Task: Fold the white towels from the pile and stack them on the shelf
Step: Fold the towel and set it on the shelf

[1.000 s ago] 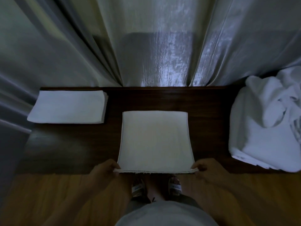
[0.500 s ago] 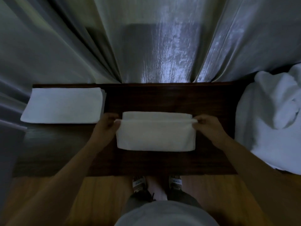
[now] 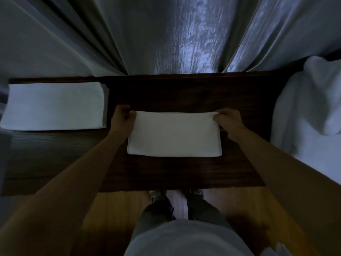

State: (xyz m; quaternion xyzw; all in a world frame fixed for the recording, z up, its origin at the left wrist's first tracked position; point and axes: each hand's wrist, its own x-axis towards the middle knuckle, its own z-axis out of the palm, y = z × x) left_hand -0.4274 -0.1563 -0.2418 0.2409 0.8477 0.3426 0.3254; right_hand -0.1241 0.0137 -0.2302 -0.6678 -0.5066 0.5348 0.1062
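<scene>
Fingers (image 3: 220,117) of the right hand (image 3: 227,121) and the left hand (image 3: 122,120) pinch the far corners of a folded white rectangular towel (image 3: 174,134), flat mid dark wooden shelf (image 3: 166,172). A stack of folded white towels (image 3: 54,106) sits left, a rumpled white towel pile (image 3: 310,115) right.

A folded towel (image 3: 174,133) lies at the centre of the frame on the shelf (image 3: 184,172). At the left edge sits a stack of towels (image 3: 53,106); at the right edge, the pile (image 3: 306,115). Curtains (image 3: 166,34) fill the top; the floor (image 3: 110,209) shows below the shelf.
</scene>
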